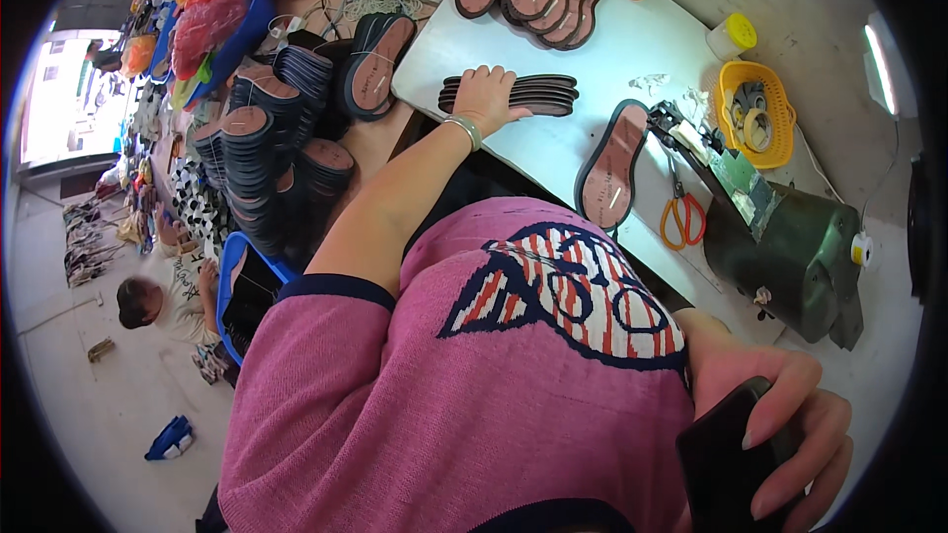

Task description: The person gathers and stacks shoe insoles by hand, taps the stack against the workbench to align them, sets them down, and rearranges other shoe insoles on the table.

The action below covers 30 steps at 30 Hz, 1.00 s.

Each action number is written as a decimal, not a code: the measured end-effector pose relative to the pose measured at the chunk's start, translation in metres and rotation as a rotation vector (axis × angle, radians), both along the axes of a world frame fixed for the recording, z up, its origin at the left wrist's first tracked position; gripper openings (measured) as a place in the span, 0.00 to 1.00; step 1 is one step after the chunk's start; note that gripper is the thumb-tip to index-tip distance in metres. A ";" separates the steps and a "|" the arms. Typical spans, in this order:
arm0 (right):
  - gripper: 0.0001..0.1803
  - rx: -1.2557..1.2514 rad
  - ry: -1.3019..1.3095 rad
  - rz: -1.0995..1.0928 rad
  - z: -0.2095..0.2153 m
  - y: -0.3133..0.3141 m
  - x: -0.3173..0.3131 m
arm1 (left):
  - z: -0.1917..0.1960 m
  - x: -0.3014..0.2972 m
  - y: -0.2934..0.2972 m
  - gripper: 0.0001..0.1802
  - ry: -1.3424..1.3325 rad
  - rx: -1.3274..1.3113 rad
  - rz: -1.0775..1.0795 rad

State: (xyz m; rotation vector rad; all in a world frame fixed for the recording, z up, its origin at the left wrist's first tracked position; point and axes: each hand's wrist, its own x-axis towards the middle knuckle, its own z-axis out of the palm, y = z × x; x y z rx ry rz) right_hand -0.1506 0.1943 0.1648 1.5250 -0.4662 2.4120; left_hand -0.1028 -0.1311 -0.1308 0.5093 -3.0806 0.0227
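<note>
Insoles (548, 95) stacked on the counter (632, 54) align best under even finger pressure. The left hand's (484, 99) grip closes around them; the right hand (808, 424) clasps a dark object (726, 459).

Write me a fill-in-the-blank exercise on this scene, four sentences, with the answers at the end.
1. The left hand grips a stack of soles over a tabletop coloured ____.
2. The right hand holds a flat object coloured ____.
3. The scissors have orange handle loops numbering ____.
4. The plastic basket near the wall is coloured ____.

Missing words: white; black; two; yellow.
</note>
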 end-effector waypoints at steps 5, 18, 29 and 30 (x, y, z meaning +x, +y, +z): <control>0.30 0.030 -0.004 0.014 0.003 -0.013 0.002 | -0.003 0.001 -0.002 0.36 0.023 0.013 -0.026; 0.30 0.037 -0.016 0.083 -0.005 -0.015 0.000 | -0.004 0.003 -0.004 0.37 0.007 0.007 -0.021; 0.31 -0.074 -0.039 0.050 -0.012 -0.025 0.002 | -0.003 0.003 -0.004 0.37 -0.003 -0.011 -0.027; 0.31 -0.075 -0.040 0.047 -0.012 -0.025 0.002 | -0.003 0.003 -0.004 0.37 -0.005 -0.006 -0.026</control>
